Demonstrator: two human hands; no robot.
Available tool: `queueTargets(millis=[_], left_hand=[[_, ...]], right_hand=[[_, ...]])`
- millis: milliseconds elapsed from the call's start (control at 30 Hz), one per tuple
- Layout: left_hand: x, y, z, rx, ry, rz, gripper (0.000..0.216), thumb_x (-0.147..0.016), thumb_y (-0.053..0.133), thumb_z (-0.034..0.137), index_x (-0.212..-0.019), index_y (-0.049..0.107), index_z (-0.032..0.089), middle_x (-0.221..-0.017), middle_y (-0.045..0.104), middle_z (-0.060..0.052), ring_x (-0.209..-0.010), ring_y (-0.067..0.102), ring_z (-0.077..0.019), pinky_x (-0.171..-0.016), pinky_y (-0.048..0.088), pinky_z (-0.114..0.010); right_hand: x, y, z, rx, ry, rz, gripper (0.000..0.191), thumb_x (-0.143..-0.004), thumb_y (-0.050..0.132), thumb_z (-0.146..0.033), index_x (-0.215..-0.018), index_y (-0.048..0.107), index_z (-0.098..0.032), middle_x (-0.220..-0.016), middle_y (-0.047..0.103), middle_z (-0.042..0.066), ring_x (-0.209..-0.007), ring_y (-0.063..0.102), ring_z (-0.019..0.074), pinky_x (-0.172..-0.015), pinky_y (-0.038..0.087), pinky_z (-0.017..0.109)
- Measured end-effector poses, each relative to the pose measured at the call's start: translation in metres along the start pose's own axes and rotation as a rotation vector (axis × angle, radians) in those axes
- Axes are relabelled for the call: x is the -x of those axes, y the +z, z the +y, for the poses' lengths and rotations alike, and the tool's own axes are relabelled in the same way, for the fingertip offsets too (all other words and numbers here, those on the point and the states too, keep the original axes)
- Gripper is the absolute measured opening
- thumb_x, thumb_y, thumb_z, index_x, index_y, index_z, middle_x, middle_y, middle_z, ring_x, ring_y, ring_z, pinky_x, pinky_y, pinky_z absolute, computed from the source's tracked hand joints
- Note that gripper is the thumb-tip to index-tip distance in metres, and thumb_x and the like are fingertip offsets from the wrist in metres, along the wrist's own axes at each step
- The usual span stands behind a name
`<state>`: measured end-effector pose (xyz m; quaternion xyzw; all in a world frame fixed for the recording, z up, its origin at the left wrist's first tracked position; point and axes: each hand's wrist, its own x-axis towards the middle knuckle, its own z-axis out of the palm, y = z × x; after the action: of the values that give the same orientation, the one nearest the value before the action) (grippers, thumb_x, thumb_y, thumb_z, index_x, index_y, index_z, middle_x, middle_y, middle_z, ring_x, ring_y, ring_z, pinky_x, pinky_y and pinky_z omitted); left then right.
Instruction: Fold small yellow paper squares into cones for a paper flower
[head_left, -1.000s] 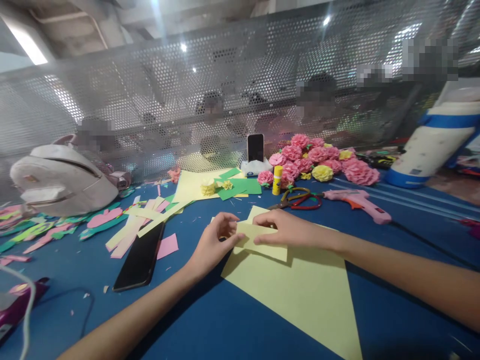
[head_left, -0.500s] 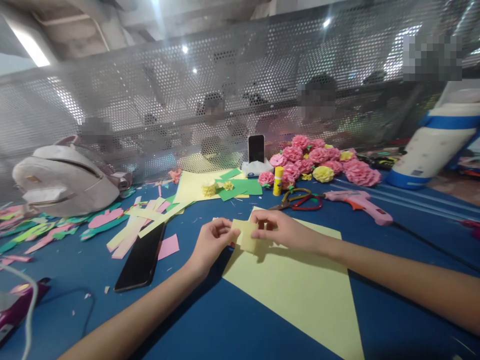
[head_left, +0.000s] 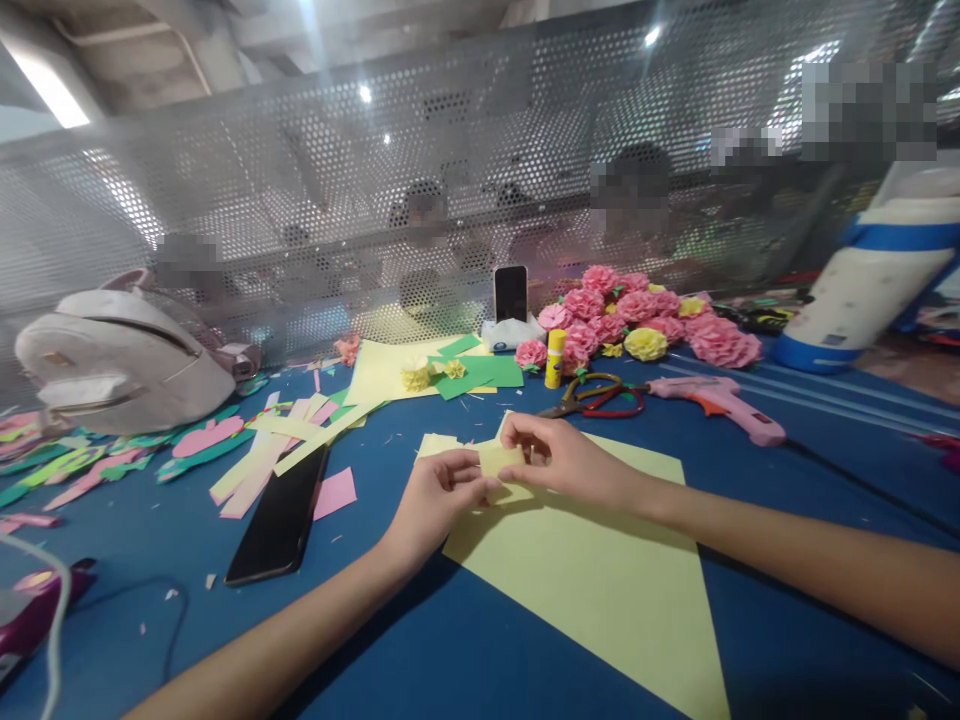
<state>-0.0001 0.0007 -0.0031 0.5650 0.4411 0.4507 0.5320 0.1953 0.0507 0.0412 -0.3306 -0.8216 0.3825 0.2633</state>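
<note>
Both hands pinch a small folded piece of yellow paper (head_left: 498, 459) over the blue table (head_left: 450, 640). My left hand (head_left: 439, 495) grips its lower left edge with thumb and fingers closed. From the right, my right hand (head_left: 566, 458) holds the piece, fingers curled over its top. Under the hands lies a large yellow paper sheet (head_left: 600, 580), spreading toward the near right.
A black phone (head_left: 281, 520) lies left of the hands beside paper strips (head_left: 277, 450). Behind are scissors (head_left: 596, 397), a pink glue gun (head_left: 720, 403), a glue stick (head_left: 555, 360), paper flowers (head_left: 637, 325), a standing phone (head_left: 511, 294), a white bag (head_left: 120, 360) and a perforated metal screen (head_left: 375, 200).
The long yellow strip has been folded down into a small compact piece. Both hands have drawn closer together and stay pinched on it.
</note>
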Motion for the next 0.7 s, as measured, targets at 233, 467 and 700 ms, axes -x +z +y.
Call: queueTargets(millis=[233,467,700], left_hand=[[0.002,-0.002,-0.005,-0.071,0.003,0.035,0.023,-0.096,0.063,0.035,-0.09,0.064,0.012,-0.082,0.065,0.0,-0.071,0.064,-0.0123,-0.068,0.056,-0.028],[0.0,-0.005,-0.012,-0.098,-0.007,0.039,0.021,-0.096,0.064,0.034,-0.097,0.065,0.013,-0.089,0.066,-0.001,-0.074,0.065,-0.0132,-0.068,0.057,-0.029],[0.002,0.0,-0.008,-0.054,-0.006,-0.008,0.025,-0.098,0.061,0.037,-0.1,0.065,0.013,-0.093,0.067,-0.002,-0.079,0.067,-0.0151,-0.073,0.058,-0.032]], right_hand=[[0.0,0.004,0.005,-0.129,0.037,-0.02,0.029,-0.082,0.068,-0.035,-0.102,0.053,-0.021,-0.079,0.053,-0.004,-0.07,0.049,0.0138,-0.063,0.037,0.025],[-0.008,0.003,0.016,-0.223,0.11,-0.055,0.037,-0.076,0.074,-0.049,-0.089,0.058,-0.018,-0.077,0.059,0.0,-0.073,0.056,0.0169,-0.066,0.042,0.028],[-0.004,0.004,0.014,-0.266,0.128,-0.033,0.038,-0.077,0.074,-0.051,-0.084,0.058,-0.018,-0.076,0.059,0.0,-0.071,0.055,0.0159,-0.065,0.041,0.028]])
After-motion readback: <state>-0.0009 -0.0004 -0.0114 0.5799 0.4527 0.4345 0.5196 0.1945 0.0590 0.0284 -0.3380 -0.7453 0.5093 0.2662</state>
